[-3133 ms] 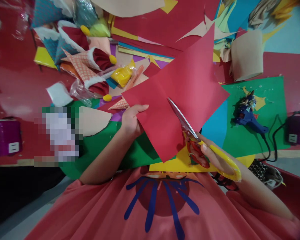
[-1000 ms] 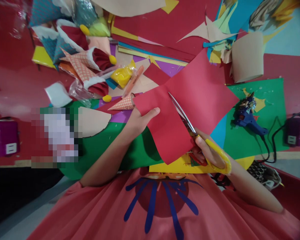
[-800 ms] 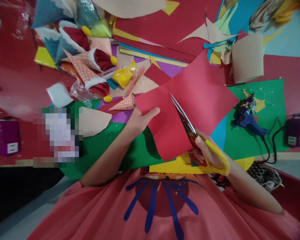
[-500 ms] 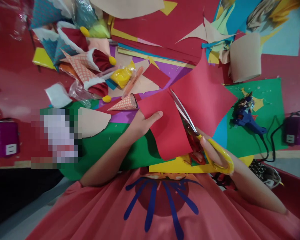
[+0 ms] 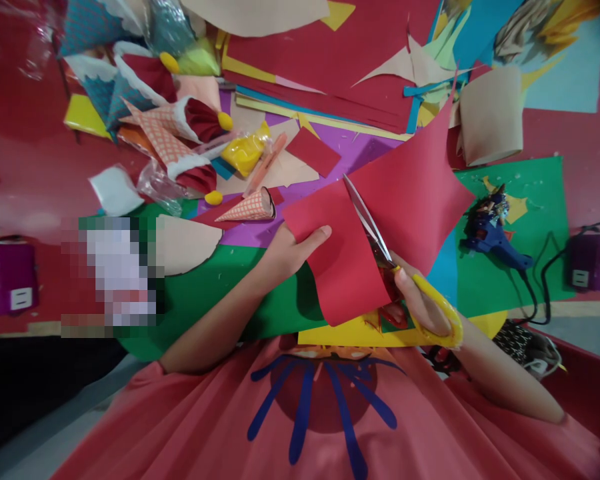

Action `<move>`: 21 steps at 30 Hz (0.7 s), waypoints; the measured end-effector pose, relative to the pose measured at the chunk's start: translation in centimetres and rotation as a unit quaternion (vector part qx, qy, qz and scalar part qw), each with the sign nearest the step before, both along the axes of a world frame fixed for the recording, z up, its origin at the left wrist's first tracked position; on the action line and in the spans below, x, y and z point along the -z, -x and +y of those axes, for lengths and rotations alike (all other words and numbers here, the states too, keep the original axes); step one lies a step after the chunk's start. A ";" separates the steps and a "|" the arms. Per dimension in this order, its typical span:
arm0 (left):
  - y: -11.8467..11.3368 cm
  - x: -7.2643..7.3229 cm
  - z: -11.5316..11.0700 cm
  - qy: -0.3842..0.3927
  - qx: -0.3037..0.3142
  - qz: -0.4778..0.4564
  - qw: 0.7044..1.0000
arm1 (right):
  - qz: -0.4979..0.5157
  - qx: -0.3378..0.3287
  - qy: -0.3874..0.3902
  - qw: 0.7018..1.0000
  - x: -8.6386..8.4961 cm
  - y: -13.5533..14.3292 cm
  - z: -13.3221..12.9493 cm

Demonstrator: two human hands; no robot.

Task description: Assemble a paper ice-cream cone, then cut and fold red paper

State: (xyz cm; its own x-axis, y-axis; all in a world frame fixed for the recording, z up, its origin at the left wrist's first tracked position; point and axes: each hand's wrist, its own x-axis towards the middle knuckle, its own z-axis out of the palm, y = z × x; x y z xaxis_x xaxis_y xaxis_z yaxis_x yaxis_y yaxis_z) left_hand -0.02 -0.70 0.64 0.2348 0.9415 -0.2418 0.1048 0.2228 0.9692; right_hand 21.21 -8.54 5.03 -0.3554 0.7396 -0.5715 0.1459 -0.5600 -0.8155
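A large red sheet (image 5: 405,187) is held up over the work surface, with a long slit dividing its near part. My left hand (image 5: 295,253) pinches the left portion, thumb on top and fingers hidden beneath. In my right hand (image 5: 420,300) are scissors with yellow handles (image 5: 447,317); their blades point up and to the left, lying along the slit with the tips near the sheet's upper left edge. A small orange checked cone (image 5: 247,207) lies just beyond my left hand.
Gnome-like figures (image 5: 175,133) and plastic packets crowd the back left. A blue glue gun (image 5: 497,243) rests on green sheet (image 5: 535,200) at right, near a beige roll (image 5: 491,117). Paper scraps (image 5: 415,63) lie behind. A beige cut piece (image 5: 187,245) is left.
The red sheet and my left hand have shifted slightly right. The sheet's far corner has risen and swung right. My right hand and the scissors have moved slightly left.
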 end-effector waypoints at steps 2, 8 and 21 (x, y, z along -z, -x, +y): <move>0.0 0.0 0.0 0.001 -0.002 -0.001 1.000 | 0.013 0.006 0.000 1.000 0.1 0.1 -0.1; 0.1 -0.3 0.1 -0.003 -0.004 -0.003 1.000 | 0.015 0.033 0.004 0.999 0.4 0.2 -0.2; 0.2 -0.1 0.4 0.016 -0.023 -0.004 1.000 | 0.026 0.041 0.007 0.999 0.9 0.5 0.0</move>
State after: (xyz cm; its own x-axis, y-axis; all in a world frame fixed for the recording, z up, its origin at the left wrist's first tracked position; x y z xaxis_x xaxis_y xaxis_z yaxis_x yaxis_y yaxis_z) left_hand -0.27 -0.34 0.75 0.1941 0.9433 -0.2695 0.0857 0.2573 0.9625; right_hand 20.74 -8.49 4.14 -0.3224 0.7600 -0.5643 0.0567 -0.5796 -0.8129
